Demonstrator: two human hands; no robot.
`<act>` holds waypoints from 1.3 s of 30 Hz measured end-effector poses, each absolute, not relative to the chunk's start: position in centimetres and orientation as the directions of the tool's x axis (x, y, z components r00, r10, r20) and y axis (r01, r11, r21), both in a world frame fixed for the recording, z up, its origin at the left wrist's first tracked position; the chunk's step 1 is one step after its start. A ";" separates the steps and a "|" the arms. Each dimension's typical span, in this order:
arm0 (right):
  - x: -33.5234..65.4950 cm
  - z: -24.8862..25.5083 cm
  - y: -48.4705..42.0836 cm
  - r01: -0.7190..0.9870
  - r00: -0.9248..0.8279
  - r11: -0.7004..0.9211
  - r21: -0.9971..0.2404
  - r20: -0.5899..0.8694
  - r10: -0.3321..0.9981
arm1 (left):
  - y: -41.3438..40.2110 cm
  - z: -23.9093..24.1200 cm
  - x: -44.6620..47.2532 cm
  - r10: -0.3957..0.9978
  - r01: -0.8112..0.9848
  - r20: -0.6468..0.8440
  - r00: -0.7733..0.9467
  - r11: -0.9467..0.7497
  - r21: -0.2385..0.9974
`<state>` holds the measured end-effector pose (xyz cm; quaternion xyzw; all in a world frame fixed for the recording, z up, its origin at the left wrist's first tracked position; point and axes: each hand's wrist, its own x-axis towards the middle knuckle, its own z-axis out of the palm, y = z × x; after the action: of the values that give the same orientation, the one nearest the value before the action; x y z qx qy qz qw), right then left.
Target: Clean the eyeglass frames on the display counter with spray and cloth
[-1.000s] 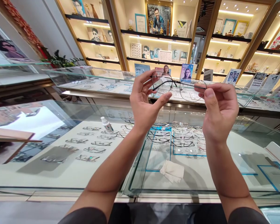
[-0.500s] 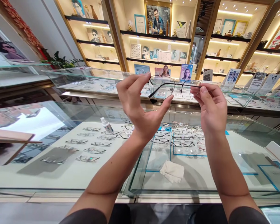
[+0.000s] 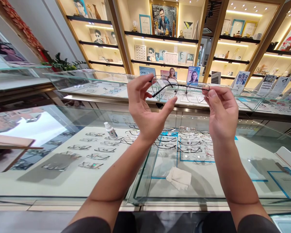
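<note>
Head view: both bare hands hold a pair of thin dark-rimmed glasses (image 3: 181, 88) up in the air above a glass counter (image 3: 63, 181), in front of the lit wall shelves. The left hand (image 3: 145, 110) is half closed around the left lens, its thumb under the rim and its fingers curled over the top, with a dark temple arm crossing just by the fingertips. The right hand (image 3: 221, 113) pinches the frame's right end between thumb and forefinger, its other fingers folded in. Under the counter glass lie rows of spectacle frames (image 3: 97, 150), some inside blue-outlined squares. A small white dropper bottle (image 3: 111, 130) lies on the glass below the left hand; its label is too small to read. A crumpled white cloth (image 3: 178, 178) rests nearer the person, between the two forearms. On the top shelf stands a framed poster (image 3: 165, 19) of a person in glasses; small white letters in its upper right corner seem to read HOYA. Blue advertising cards (image 3: 193, 75) behind the glasses carry print that is too fine to make out.
</note>
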<state>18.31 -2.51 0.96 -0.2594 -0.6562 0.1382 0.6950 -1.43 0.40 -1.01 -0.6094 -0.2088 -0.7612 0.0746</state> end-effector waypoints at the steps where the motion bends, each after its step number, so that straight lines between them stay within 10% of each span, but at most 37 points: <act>1: 18.3 1.0 -2.6 0.154 0.104 0.823 -0.547 0.837 0.537 | 0.5 -1.0 -1.4 0.144 0.366 0.958 -0.248 -0.902 0.230; 18: 17.8 1.6 -3.1 0.157 0.132 0.723 -0.673 0.740 0.660 | 1.5 -0.8 -1.8 0.159 0.091 0.964 -0.212 -0.979 0.181; 39: 18.3 1.1 -3.0 0.136 0.097 0.770 -0.623 0.782 0.616 | 0.1 -0.5 -1.7 0.351 0.168 0.914 -0.203 -0.907 0.385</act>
<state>18.27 -2.97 1.09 -0.2898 -0.6485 0.1762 0.6815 -1.67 0.10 -0.47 -0.6282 -0.2062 -0.7477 -0.0612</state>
